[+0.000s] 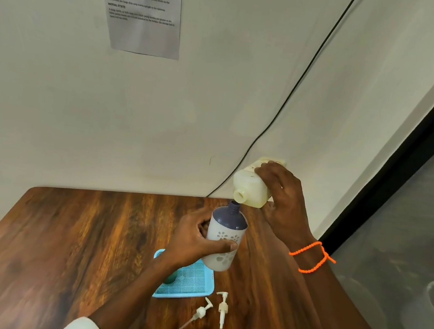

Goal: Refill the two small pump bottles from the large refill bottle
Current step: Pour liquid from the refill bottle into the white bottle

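Partly hidden, green item under left forearm on blue tray (205,286), wall notice (142,9) mostly unreadable, left hand (192,239) fingers wrapped round pump bottle (225,237), right hand (283,198) fingers clasping tipped refill bottle (250,190), spout just above its neck.

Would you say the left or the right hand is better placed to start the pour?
Right. The right hand holds the tilted refill bottle, its mouth just above the small bottle's neck; the left hand only steadies that bottle.
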